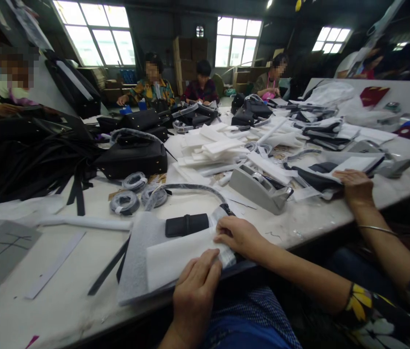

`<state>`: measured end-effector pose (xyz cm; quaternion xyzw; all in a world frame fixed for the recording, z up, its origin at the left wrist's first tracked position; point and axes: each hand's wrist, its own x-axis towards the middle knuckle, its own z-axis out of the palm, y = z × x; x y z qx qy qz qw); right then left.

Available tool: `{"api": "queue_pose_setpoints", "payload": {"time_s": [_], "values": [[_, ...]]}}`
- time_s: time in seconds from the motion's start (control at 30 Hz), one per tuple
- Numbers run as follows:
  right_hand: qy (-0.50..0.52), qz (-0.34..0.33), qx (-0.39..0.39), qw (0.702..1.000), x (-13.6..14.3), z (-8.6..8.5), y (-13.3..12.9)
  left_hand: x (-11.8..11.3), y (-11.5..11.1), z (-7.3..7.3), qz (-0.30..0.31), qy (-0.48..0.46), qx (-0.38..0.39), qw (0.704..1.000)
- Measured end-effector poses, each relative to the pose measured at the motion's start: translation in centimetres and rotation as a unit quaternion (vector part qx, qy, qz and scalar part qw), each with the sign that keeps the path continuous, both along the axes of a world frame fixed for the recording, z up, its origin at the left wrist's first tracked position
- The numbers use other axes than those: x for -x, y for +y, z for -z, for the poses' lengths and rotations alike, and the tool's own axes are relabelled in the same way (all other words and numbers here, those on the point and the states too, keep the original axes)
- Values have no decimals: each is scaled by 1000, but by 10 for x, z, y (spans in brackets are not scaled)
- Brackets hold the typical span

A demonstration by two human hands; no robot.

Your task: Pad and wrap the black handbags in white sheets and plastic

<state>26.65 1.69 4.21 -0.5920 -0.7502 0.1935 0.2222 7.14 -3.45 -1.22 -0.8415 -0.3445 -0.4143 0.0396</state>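
On the table edge before me lies a flat item wrapped in grey-white foam point(135, 261), with a handle in clear plastic point(205, 190) arching behind it. A white foam sheet point(175, 257) rests on top, beside a small black strap piece point(187, 225). My left hand point(197, 291) is closed over the sheet's near right part, fingertips pressed on it; its underside is hidden. My right hand point(241, 237) pinches the sheet's far right end next to the plastic-covered handle end point(222, 211).
A co-worker's hand point(357, 186) touches another bag at right. A grey tape dispenser point(259, 189), plastic-wrapped coils point(124, 201), a foam pile point(215, 145) and black bags point(132, 157) crowd the table. Black straps point(37, 169) lie left. Several people sit across.
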Motion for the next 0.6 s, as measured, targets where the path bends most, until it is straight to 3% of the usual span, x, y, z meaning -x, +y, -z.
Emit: {"api": "queue_pose_setpoints", "payload": {"time_s": [0.17,0.33,0.5,0.6], "values": [[12,28,12,999,3,3,1,7,2,0,11,129,4,992],[12,38,-31,999,-12,-2,4,8,4,2,-1,152,-7,988],[-5,148,-108,983,-94,-44,19,8,4,2,-1,145,-6,989],[-31,212,-73,974,-151,-67,38,7,5,2,5,134,-12,991]]}}
